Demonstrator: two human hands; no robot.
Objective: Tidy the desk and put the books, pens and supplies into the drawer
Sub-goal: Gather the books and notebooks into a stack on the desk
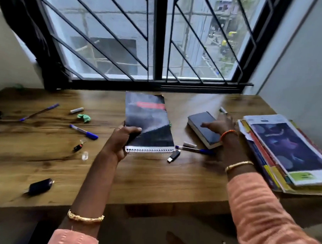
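Note:
My left hand [121, 140] grips the near left corner of a dark spiral notebook [149, 121] that is tilted up off the wooden desk [154, 178]. My right hand [220, 124] hovers with spread fingers over a small dark blue book [202, 129], blurred by motion; I cannot tell whether it touches. A stack of books and folders [288, 151] lies at the right. Blue pens lie at the left [84, 131], far left [39, 112] and by the small book [197, 150]. A black USB stick [174, 155] lies below the notebook.
Two white markers [76, 110] [223, 110], a crumpled green paper [84, 117], a small red-and-black item [79, 146], a clear cap [85, 155] and a black gadget [40, 186] are scattered on the desk. A barred window [156, 38] stands behind. No drawer shows.

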